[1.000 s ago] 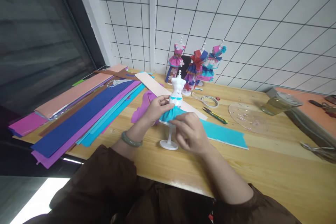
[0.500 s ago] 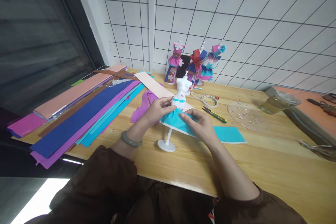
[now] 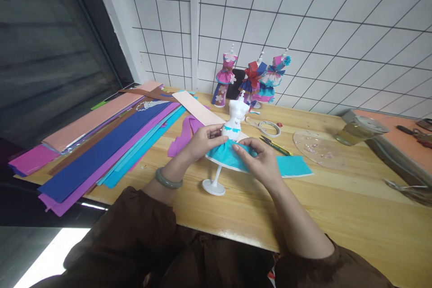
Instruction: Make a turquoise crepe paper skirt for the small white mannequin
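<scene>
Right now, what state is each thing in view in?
Left hand, pinching the turquoise strip
Right hand, pinching the same strip
Turquoise strip, gathered at one end, unfolded beyond
White mannequin, chest bare
Back mannequins, dressed, standing
Tape roll, lying flat
Cup, lidded, partly filled
Cutting tool, blades unclear
Coloured strips, stacked, overlapping

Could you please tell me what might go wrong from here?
If the left hand loosens, gathers in the turquoise strip might slip. A sideways tug could tip the white dress form on its small round base. The strip's free end, near the yellow-handled tool, might snag on it.
</scene>
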A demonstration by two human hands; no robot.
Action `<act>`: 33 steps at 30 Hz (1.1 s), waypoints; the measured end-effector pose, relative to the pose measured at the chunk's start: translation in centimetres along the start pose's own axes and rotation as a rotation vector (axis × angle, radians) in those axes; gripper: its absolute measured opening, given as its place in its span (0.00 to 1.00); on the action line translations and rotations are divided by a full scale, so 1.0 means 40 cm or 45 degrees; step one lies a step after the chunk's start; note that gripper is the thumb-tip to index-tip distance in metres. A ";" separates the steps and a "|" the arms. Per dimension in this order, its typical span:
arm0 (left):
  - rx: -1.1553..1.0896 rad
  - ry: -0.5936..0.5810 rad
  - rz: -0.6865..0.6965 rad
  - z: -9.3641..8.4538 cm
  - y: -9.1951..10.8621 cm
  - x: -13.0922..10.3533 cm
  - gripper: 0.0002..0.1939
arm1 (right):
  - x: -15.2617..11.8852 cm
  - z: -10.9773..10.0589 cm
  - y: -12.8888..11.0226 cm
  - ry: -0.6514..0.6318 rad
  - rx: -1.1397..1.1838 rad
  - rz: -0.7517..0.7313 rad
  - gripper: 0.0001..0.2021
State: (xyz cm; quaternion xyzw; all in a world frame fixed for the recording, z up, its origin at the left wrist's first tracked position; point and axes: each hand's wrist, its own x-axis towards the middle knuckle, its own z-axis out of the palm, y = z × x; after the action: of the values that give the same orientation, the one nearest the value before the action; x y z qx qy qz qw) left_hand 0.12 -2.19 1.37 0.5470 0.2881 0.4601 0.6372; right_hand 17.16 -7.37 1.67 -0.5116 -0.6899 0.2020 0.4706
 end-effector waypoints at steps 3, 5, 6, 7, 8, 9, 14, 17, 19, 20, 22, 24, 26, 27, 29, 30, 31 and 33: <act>0.006 -0.050 0.004 0.004 0.001 -0.003 0.28 | 0.002 0.006 0.001 0.004 0.020 0.065 0.13; 0.029 -0.059 0.000 0.007 0.002 -0.005 0.28 | 0.003 0.010 0.003 0.027 0.014 0.084 0.14; 0.042 -0.062 0.003 0.008 0.002 -0.005 0.28 | 0.003 0.011 0.004 0.035 0.011 0.089 0.14; 0.054 -0.068 0.007 0.008 0.003 -0.006 0.28 | 0.003 0.012 0.005 0.040 0.008 0.092 0.13; 0.064 -0.078 0.014 0.008 0.003 -0.006 0.27 | 0.003 0.013 0.005 0.043 0.006 0.095 0.13; 0.068 -0.093 0.020 0.008 0.004 -0.006 0.27 | 0.003 0.013 0.005 0.043 0.005 0.099 0.13; 0.005 -0.189 0.016 0.005 0.007 -0.006 0.24 | 0.001 0.012 0.005 0.045 -0.009 0.079 0.12; 0.025 -0.174 0.025 0.005 0.001 -0.005 0.26 | 0.001 0.012 0.008 0.032 -0.016 0.059 0.13; 0.052 -0.160 0.039 0.006 -0.005 -0.004 0.28 | 0.001 0.012 0.009 0.030 -0.023 0.055 0.13; 0.060 -0.155 0.046 0.006 -0.007 -0.003 0.29 | 0.001 0.013 0.009 0.029 -0.028 0.056 0.13; 0.065 -0.146 0.055 0.006 -0.011 -0.002 0.30 | 0.001 0.013 0.009 0.027 -0.035 0.058 0.13; 0.068 -0.129 0.054 0.005 -0.013 -0.001 0.29 | 0.001 0.014 0.009 0.032 -0.049 0.064 0.14; 0.074 -0.118 0.055 0.004 -0.014 -0.001 0.28 | 0.001 0.014 0.010 0.059 -0.084 0.075 0.15; 0.078 -0.115 0.058 0.004 -0.014 -0.001 0.28 | 0.001 0.014 0.010 0.075 -0.105 0.078 0.15; 0.087 -0.108 0.075 0.002 -0.015 -0.001 0.28 | 0.000 0.012 0.008 0.093 -0.133 0.067 0.16; 0.093 -0.104 0.088 0.002 -0.016 0.000 0.28 | 0.000 0.011 0.007 0.091 -0.133 0.049 0.15; 0.099 -0.099 0.102 0.001 -0.016 0.000 0.29 | -0.001 0.010 0.004 0.083 -0.123 0.024 0.14; 0.114 -0.093 0.133 0.001 -0.018 0.001 0.29 | -0.002 0.006 -0.001 0.058 -0.091 -0.021 0.12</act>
State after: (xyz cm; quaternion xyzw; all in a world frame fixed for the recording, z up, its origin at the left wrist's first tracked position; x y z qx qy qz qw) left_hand 0.36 -2.16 0.67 0.6057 0.2561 0.4592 0.5972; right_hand 16.91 -7.40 1.55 -0.5268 -0.6901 0.1616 0.4693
